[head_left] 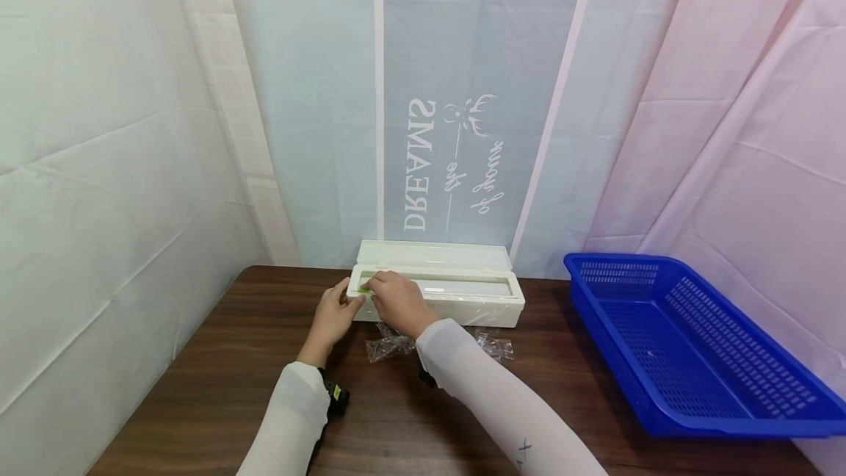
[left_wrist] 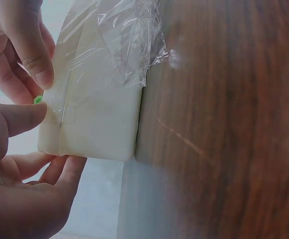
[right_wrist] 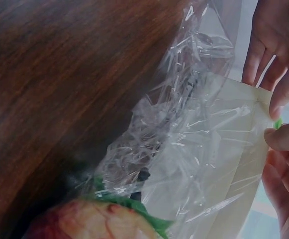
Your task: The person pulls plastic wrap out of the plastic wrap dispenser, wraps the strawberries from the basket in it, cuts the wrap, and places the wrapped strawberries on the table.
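Observation:
A white cling film dispenser box (head_left: 472, 311) stands lengthwise near the table's back edge, its lid (head_left: 432, 253) raised. My left hand (head_left: 333, 318) grips its left end, thumb at the front top edge and fingers around the end, as the left wrist view shows. My right hand (head_left: 399, 303) is at the same end, finger and thumb pinching a small green slider (left_wrist: 38, 99) on the rim. The slider is mostly hidden by fingertips. Clear film (right_wrist: 184, 134) drapes over the front and lies crumpled on the table.
A blue plastic basket (head_left: 661, 406) stands on the right of the brown wooden table (head_left: 231, 380). Low in the right wrist view is a round red-and-yellow thing (right_wrist: 92, 221) with green leaf shapes. Curtains (head_left: 317, 131) hang behind the table.

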`<state>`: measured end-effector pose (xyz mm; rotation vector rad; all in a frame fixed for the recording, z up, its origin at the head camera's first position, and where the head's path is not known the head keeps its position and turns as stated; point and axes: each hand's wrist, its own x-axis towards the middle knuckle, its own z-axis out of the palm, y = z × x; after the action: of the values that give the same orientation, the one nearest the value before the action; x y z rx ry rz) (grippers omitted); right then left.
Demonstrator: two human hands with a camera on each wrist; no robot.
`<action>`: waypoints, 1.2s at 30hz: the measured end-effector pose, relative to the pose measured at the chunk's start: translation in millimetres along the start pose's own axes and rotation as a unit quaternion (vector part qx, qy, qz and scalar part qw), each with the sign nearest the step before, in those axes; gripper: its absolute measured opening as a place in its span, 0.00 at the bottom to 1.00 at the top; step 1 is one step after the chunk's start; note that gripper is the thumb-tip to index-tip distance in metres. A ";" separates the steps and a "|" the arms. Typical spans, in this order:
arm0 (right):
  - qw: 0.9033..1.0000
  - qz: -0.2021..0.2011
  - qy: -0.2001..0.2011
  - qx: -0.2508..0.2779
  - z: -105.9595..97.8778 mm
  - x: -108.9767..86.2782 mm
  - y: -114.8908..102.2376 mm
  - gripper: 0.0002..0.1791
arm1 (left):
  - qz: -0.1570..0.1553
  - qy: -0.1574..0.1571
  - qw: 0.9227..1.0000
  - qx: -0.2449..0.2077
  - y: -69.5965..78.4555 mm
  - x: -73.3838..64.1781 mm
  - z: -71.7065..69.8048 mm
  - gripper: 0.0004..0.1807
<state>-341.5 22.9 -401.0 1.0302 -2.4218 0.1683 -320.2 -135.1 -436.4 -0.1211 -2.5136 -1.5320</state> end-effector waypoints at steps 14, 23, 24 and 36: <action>0.998 -0.013 -0.020 -0.050 3.4 0.8 -3.1 0.20 | -0.012 -0.009 1.000 0.014 0.9 -0.6 -1.9 0.34; 0.997 0.034 -0.066 0.016 -3.7 2.3 -2.6 0.21 | -0.029 -0.022 0.999 -0.001 1.3 0.0 -3.0 0.34; 0.995 0.050 -0.075 0.044 -5.6 3.0 -1.8 0.21 | -0.028 -0.023 0.999 -0.006 1.6 0.1 -2.8 0.34; 0.941 0.144 0.031 0.306 -44.6 -2.3 33.9 0.18 | -0.040 -0.014 0.999 -0.030 2.0 1.0 -3.0 0.33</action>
<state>-346.3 61.6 -360.8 0.8735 -2.5007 1.0930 -320.5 -136.9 -433.1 -0.0508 -2.5237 -1.6467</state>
